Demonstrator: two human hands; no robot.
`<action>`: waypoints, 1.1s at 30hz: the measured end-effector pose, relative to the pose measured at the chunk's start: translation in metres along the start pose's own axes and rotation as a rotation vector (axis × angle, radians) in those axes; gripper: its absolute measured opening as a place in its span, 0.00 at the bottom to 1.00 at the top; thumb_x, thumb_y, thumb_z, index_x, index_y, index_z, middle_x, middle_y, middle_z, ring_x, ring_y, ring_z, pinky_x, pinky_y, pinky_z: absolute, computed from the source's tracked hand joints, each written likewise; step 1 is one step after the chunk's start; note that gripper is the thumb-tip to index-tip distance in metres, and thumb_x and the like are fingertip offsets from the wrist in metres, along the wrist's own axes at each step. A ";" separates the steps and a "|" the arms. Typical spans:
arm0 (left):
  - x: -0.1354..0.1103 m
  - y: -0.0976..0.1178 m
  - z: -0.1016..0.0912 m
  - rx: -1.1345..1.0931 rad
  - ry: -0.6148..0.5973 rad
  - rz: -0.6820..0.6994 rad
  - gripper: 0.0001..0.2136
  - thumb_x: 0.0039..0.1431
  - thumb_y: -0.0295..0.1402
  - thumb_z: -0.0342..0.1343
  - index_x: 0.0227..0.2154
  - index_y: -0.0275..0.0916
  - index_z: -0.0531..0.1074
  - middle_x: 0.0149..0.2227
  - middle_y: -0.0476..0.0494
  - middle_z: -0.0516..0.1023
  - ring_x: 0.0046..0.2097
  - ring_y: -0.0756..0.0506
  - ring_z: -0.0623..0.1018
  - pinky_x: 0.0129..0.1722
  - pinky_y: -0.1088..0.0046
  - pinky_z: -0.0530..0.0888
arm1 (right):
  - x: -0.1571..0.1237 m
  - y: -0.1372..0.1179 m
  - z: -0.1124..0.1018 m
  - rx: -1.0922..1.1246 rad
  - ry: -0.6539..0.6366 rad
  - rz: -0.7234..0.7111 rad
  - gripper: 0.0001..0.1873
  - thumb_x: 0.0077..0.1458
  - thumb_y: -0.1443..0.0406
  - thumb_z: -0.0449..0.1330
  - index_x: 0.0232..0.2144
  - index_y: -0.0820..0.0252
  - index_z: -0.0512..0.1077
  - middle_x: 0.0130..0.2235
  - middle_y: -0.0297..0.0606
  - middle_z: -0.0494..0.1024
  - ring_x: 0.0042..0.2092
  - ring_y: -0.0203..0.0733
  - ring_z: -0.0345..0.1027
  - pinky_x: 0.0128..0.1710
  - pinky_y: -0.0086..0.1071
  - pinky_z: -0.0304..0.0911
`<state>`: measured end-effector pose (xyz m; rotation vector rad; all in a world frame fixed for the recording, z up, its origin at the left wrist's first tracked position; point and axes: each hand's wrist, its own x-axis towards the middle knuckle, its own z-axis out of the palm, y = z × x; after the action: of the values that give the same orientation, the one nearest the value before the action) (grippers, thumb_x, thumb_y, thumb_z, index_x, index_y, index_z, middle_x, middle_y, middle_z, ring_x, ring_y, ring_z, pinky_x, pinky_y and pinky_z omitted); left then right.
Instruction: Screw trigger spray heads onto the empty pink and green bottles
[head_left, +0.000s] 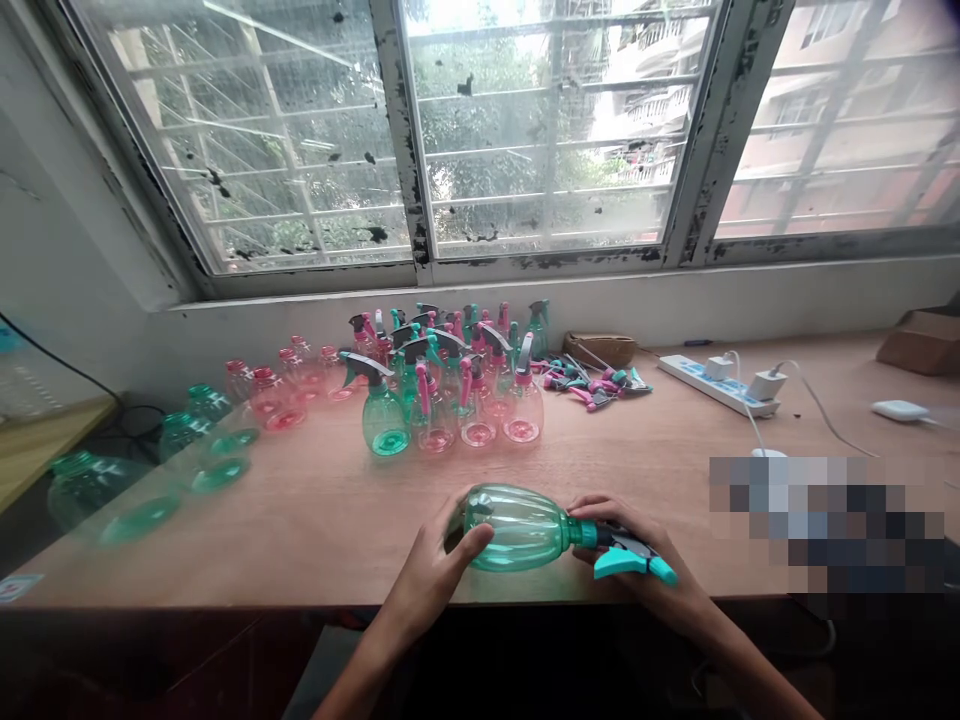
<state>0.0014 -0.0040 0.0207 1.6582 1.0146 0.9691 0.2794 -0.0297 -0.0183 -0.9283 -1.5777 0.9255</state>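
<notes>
A clear green spray bottle (pixel 517 528) lies on its side in the air over the table's front edge, its base to the left. My left hand (pixel 448 548) wraps round the base end, thumb on the near side. At the neck, my right hand (pixel 637 540) grips around the teal collar and the black-and-teal spray head (pixel 634 560). The trigger points toward me. Some of the right fingers are hidden behind the neck and head. The head sits at the bottle's mouth; how tightly it is screwed on I cannot tell.
Several bottles with spray heads (pixel 457 395) stand mid-table. Open pink bottles (pixel 277 395) and green bottles (pixel 101 490) are at left. Loose spray heads (pixel 596 385) lie in a heap beside a brown container (pixel 600 348). A power strip (pixel 716 383) with cables is at right.
</notes>
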 end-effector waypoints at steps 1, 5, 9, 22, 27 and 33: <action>0.000 0.000 0.000 -0.002 0.005 -0.007 0.27 0.67 0.50 0.54 0.61 0.39 0.68 0.57 0.39 0.77 0.60 0.33 0.74 0.59 0.60 0.71 | -0.001 0.001 0.000 0.012 0.027 -0.012 0.12 0.57 0.61 0.68 0.45 0.49 0.79 0.51 0.40 0.77 0.53 0.55 0.74 0.49 0.39 0.72; 0.000 -0.001 -0.002 -0.002 -0.007 -0.003 0.28 0.66 0.52 0.54 0.61 0.38 0.68 0.57 0.38 0.77 0.60 0.32 0.74 0.60 0.58 0.70 | 0.001 0.002 -0.002 -0.046 0.073 0.044 0.14 0.53 0.60 0.71 0.44 0.50 0.79 0.49 0.40 0.80 0.50 0.55 0.75 0.46 0.38 0.72; -0.002 -0.004 -0.006 -0.013 -0.048 0.025 0.27 0.65 0.48 0.58 0.62 0.42 0.66 0.61 0.39 0.73 0.63 0.33 0.71 0.63 0.57 0.68 | 0.003 -0.003 -0.001 -0.084 0.052 0.184 0.14 0.52 0.57 0.71 0.43 0.50 0.80 0.41 0.35 0.85 0.44 0.52 0.77 0.42 0.35 0.72; -0.012 -0.007 -0.011 0.109 -0.153 0.087 0.42 0.59 0.29 0.64 0.71 0.50 0.49 0.74 0.43 0.49 0.74 0.35 0.51 0.73 0.51 0.48 | 0.001 -0.009 0.008 0.155 0.019 0.331 0.17 0.51 0.51 0.70 0.34 0.57 0.77 0.24 0.30 0.77 0.27 0.40 0.68 0.27 0.31 0.61; -0.011 -0.008 -0.008 0.053 -0.132 -0.001 0.50 0.54 0.32 0.70 0.72 0.48 0.44 0.74 0.40 0.50 0.73 0.33 0.52 0.72 0.49 0.49 | 0.002 -0.009 0.007 0.208 0.030 0.368 0.18 0.50 0.50 0.70 0.34 0.56 0.77 0.24 0.30 0.77 0.27 0.40 0.69 0.28 0.31 0.61; -0.008 -0.004 -0.008 0.036 -0.133 -0.019 0.48 0.49 0.32 0.73 0.70 0.47 0.54 0.71 0.41 0.58 0.71 0.33 0.58 0.70 0.55 0.58 | 0.004 -0.011 0.004 0.182 0.064 0.430 0.20 0.45 0.51 0.73 0.37 0.57 0.79 0.24 0.31 0.79 0.28 0.43 0.71 0.31 0.33 0.63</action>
<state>-0.0095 -0.0081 0.0176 1.7160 0.9613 0.8212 0.2741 -0.0312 -0.0072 -1.1771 -1.2350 1.3005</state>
